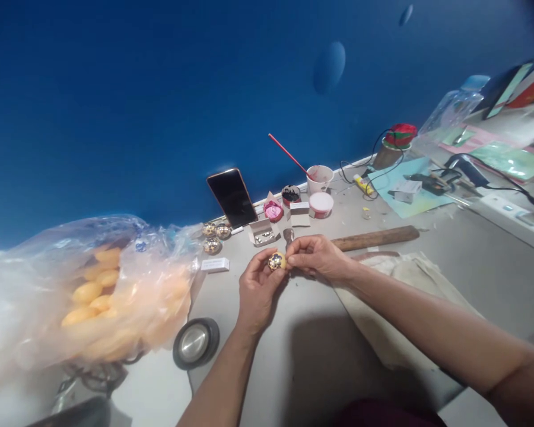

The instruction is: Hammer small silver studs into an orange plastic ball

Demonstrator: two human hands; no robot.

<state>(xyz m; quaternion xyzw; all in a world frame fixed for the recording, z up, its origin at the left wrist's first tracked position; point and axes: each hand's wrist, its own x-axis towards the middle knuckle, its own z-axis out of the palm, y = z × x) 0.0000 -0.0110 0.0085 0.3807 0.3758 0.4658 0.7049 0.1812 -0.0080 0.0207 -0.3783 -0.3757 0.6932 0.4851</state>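
Note:
My left hand (257, 293) is closed around a small yellow egg (276, 261) patterned with dark and shiny silver pieces. Its decorated face points up between thumb and fingers. My right hand (317, 256) is pinched against the egg's right side; whatever lies between those fingertips is too small to make out. Just beyond my hands sits an open little box (264, 237) with silvery bits in it. Behind the right fingers, a dark knobbed object (289, 236) stands partly hidden. Several finished-looking shiny eggs (212, 245) rest to the left of the box.
A plastic bag (129, 284) of yellow eggs fills the left side. A phone (232, 198) leans on the blue wall. A cup (320, 178) with a red stick, a lidded tub (321, 204), a wooden rod (376, 238), cloth (409, 284) and round metal lid (194, 344) lie around.

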